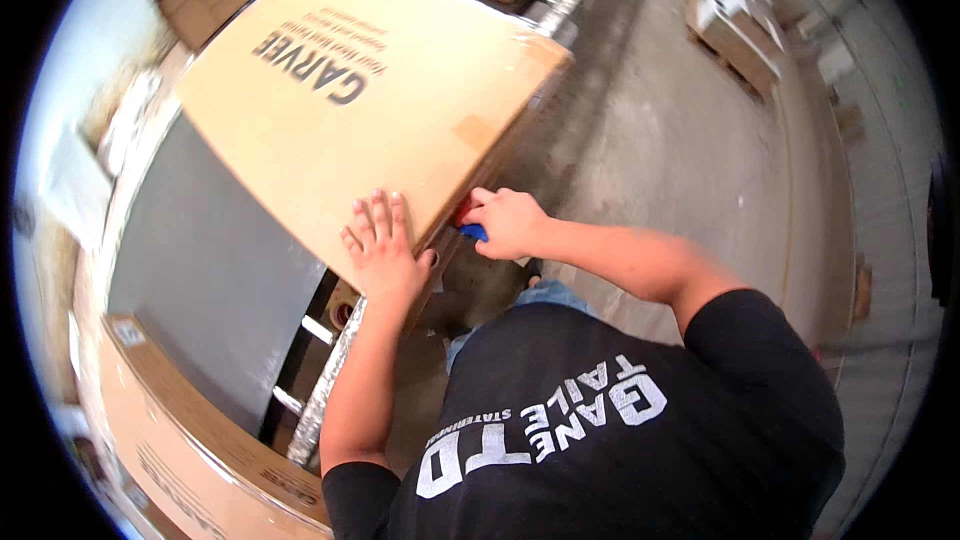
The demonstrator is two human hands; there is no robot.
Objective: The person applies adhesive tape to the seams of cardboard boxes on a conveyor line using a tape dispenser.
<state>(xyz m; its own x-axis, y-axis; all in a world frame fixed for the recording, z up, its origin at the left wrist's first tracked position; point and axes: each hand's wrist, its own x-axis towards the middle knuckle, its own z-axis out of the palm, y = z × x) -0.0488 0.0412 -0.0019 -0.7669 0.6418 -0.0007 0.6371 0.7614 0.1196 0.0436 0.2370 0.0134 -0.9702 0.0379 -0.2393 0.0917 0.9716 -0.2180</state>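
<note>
- The large cardboard box (400, 140) lies flat in front of the person, its near corner above the metal rail (322, 390) and beside a smooth grey surface (205, 260).
- The left hand (383, 265) rests palm down on the box top near that corner; its fingers are spread and straight, pressing on the board and grasping nothing.
- The right hand (508, 223) is at the box's right side, just below the top edge, its fingers curled round a small red-and-blue tool (473, 232). Blur and the hand itself cover most of the tool, so its kind is hard to tell.
- As to what is done, the top face looks whole and closed, and a patch of brown tape (474, 130) sits at the right edge, further along from the right hand.
- As to what is left, work at that side seems to be under way rather than finished, with the tool right against the edge; how much remains there cannot be told, since the side face is mostly out of sight.
- A second box (190, 430) lies at the lower left, apart from the first.
</note>
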